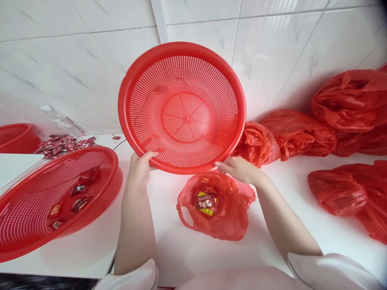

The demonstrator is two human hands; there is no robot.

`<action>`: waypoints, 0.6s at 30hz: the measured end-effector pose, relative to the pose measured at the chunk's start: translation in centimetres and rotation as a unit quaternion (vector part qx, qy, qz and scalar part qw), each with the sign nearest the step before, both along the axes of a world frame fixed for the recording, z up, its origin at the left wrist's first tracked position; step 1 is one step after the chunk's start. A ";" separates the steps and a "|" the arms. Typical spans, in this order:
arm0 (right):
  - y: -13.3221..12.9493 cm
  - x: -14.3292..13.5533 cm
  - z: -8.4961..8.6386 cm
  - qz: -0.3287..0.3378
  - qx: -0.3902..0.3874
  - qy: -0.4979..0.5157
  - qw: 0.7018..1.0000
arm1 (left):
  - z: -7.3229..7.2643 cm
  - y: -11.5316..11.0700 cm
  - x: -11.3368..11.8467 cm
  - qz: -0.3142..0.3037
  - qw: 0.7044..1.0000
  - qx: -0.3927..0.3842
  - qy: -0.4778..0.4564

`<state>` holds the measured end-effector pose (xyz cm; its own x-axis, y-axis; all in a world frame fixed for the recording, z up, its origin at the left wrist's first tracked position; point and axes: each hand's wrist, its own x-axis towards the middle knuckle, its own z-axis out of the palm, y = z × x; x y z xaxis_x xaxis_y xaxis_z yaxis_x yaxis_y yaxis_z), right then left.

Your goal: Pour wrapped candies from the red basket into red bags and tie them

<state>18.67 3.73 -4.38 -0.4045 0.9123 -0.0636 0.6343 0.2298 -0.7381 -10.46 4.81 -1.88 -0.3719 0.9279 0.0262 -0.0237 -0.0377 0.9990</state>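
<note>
A large red plastic colander basket (186, 119) is tilted up toward me, and no contents show inside it. My left hand (139, 168) is closed on the lower left of its rim, thumb over the edge. On the lower right of the rim, my right hand (238, 169) grips with its thumb on the edge; its other fingers are partly hidden. Below the basket an open red plastic bag (229, 217) stands on the white table (181, 262). Inside the bag lie small snack packets (206, 202) in dark red and yellow wrappers.
At left, a second red basket (87, 225) holds several small packets (80, 204). Behind it are a pile of red packets (57, 147) and a clear plastic bottle (68, 124). Filled red bags (302, 135) line the tiled wall (272, 44); another red bag (335, 191) lies at right.
</note>
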 end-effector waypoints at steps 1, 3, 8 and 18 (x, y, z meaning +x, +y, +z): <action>0.2 0.2 0.0 -0.032 -0.004 0.030 0.999 | 0.0 0.0 0.1 -0.008 1.000 0.007 -0.013; 0.5 0.3 0.0 -0.073 -0.013 0.145 0.987 | 0.1 -0.2 0.2 -0.039 0.998 0.021 -0.034; 0.5 0.9 0.9 -0.119 -0.046 0.400 0.908 | 0.4 -0.9 -0.7 -0.250 0.965 0.050 -0.056; -0.3 4.2 2.7 -0.170 -0.050 0.404 0.897 | -0.8 -0.7 -7.4 0.264 0.810 -0.149 0.501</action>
<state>22.89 3.44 -1.70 -0.0546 0.9978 0.0373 -0.0960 0.0320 -0.9949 -17.83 4.16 -2.64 -0.6498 0.6664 0.3656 0.7463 0.4681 0.4733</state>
